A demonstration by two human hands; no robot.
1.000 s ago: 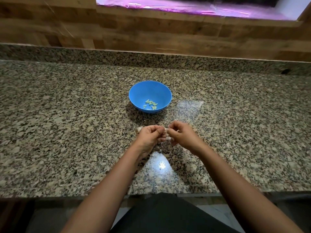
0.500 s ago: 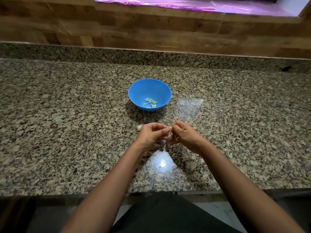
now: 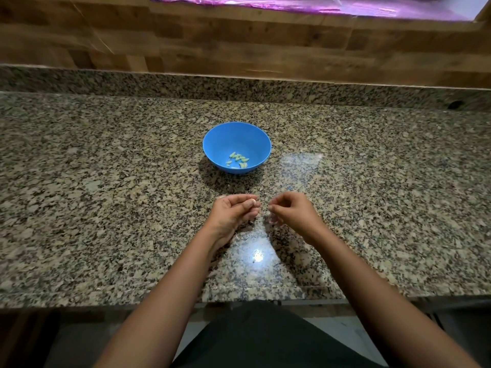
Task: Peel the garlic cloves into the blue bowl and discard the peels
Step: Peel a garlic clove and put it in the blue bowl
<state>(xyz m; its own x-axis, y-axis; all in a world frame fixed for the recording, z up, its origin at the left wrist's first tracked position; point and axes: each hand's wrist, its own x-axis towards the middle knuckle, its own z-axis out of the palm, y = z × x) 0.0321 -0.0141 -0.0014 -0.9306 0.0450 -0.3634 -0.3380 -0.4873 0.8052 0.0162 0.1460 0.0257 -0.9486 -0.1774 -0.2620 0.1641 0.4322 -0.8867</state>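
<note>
The blue bowl [image 3: 212, 144] stands on the granite counter, with several peeled pale green garlic cloves [image 3: 238, 160] in its bottom. My left hand [image 3: 233, 212] is just in front of the bowl, its fingers curled round a small garlic clove [image 3: 252, 201] that is mostly hidden by the fingertips. A short gap to the right, my right hand [image 3: 292, 211] pinches a thin scrap of peel [image 3: 270, 207] between thumb and fingertips. A few pale, translucent peel bits [image 3: 273, 220] lie on the counter under the right hand.
The granite counter [image 3: 106, 195] runs wide to both sides, with a raised granite lip and a wooden wall behind. Its front edge [image 3: 265, 293] is close to my body. A bright light reflection [image 3: 257, 257] lies between my forearms.
My hands were together on the clove; now they have drawn apart, the right hand pulling away to the right with a scrap of peel. The bowl has not moved.
</note>
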